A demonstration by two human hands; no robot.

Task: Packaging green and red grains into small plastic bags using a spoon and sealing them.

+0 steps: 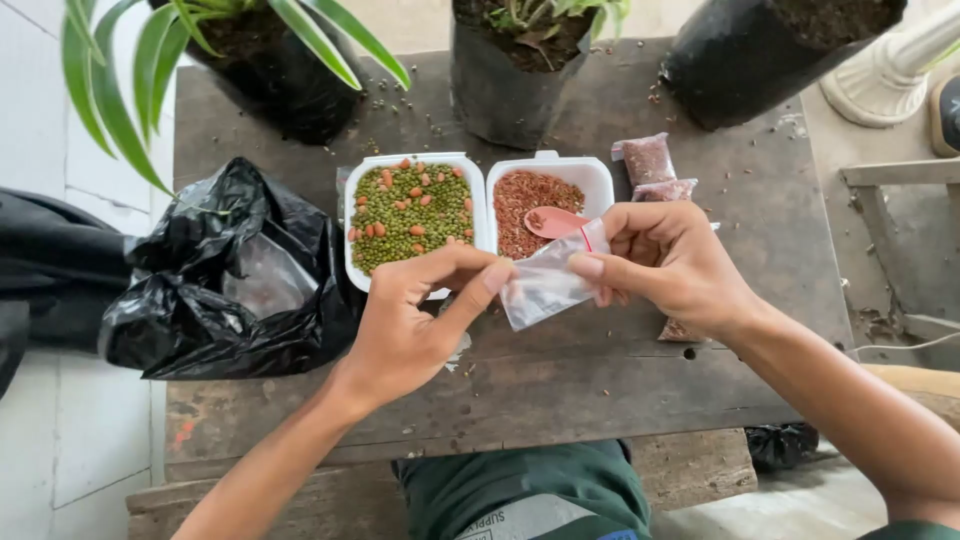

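Two hands, left hand (pixel 405 325) and right hand (pixel 670 262), pinch a small clear plastic bag (pixel 545 285) at frame centre, opening it; filling with red seeds (pixel 520 195) requires the pink spoon (pixel 553 221).

Both forearms are bare, with no sleeves, rings or watch showing. Dark green clothing covers the lap. A grey panel sits on it.

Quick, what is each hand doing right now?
Left hand: closed, pinching one edge of the small clear plastic bag.
Right hand: closed, pinching the bag's other edge.
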